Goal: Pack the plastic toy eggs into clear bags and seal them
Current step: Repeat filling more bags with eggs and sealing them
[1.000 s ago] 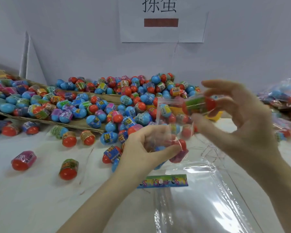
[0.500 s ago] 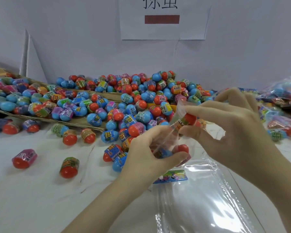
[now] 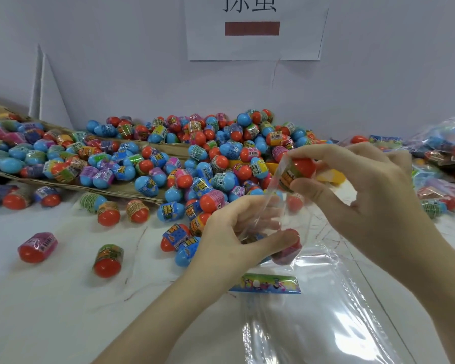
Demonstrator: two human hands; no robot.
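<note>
My left hand (image 3: 237, 232) grips a small clear bag (image 3: 275, 214) from below, fingers curled round it; a red and pink egg (image 3: 289, 244) shows inside it. My right hand (image 3: 357, 195) pinches a red-topped toy egg (image 3: 298, 170) with an orange label at the bag's open mouth. A big heap of blue and red toy eggs (image 3: 213, 158) lies just behind both hands on the white table (image 3: 50, 311).
A stack of flat clear bags (image 3: 313, 319) with a colourful header card (image 3: 265, 283) lies in front. Loose eggs (image 3: 108, 261) sit at the left. A cardboard tray (image 3: 132, 191) holds more eggs. Filled bags (image 3: 444, 145) pile at the right. A paper sign (image 3: 255, 27) hangs on the wall.
My right hand has brought the egg down and left from above the bag to the bag's mouth. My left hand has kept its grip on the bag.
</note>
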